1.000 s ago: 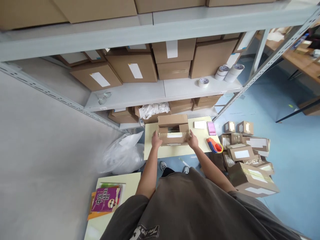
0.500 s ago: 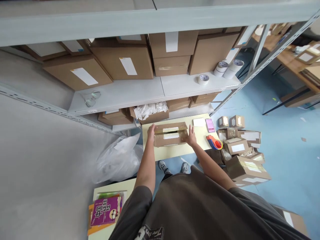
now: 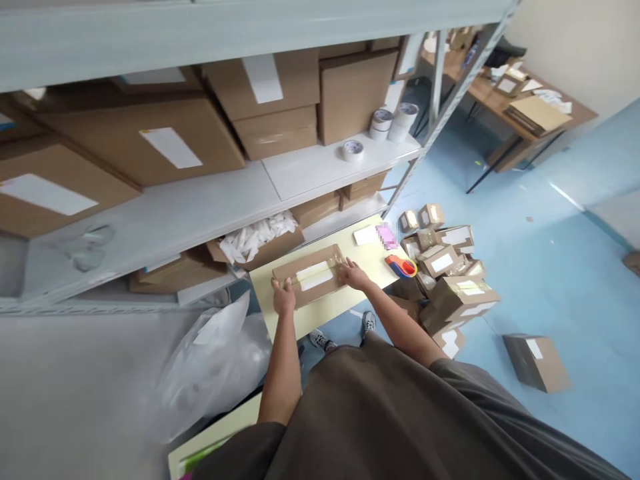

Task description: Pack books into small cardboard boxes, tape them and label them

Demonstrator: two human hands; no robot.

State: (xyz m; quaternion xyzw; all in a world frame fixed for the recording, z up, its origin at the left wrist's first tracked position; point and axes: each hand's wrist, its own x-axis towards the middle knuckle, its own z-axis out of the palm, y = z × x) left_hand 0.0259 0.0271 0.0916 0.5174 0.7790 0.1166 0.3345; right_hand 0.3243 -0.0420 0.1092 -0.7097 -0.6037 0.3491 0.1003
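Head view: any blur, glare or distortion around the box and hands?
Head view: even, soft light, no harsh glare; the wide-angle lens slants the shelf upright; the box, left hand and right hand look slightly soft; a pink patch nearby is pixelated.

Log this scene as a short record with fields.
Left hand: at the cardboard box's left end, touching it
Right hand: flat on the box's right end
Box: flaps shut, white label on top, on the yellow table
Also on table: tape dispenser, white card, pink item
Floor, right: pile of small cardboard boxes
Shelf: tape rolls
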